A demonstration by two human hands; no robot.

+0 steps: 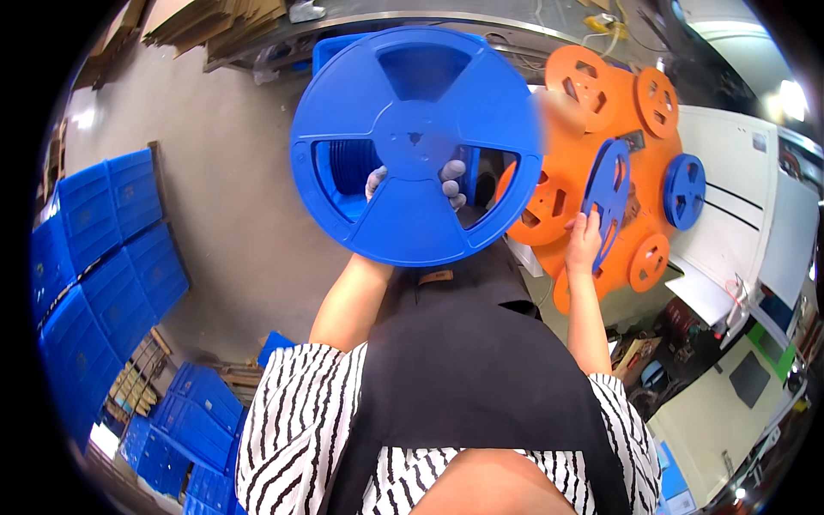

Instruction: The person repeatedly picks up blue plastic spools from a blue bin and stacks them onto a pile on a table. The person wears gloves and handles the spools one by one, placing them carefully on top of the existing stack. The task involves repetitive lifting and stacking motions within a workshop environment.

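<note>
A large blue plastic reel (421, 223) with wedge-shaped openings is held up in front of me, facing me. My left hand (452, 184) grips it from behind; grey-covered fingers curl through the openings on both sides of the lower panel, and the palm is hidden. To the right, my right hand (584, 242) is closed on the near rim of a second blue reel (611, 193), seen nearly edge-on. That reel stands in front of an orange rotary plate (635, 163); whether it is attached there, I cannot tell. Behind the large reel, a blue bin (350, 204) contains stacked blue discs.
Several orange discs (650, 262) and another blue reel (684, 192) sit around the rotary plate. Stacked blue crates (103, 232) line the left side. A metal-edged bench (395, 15) runs across the far side, with cardboard (202, 21) at far left. White cabinets (721, 172) stand right.
</note>
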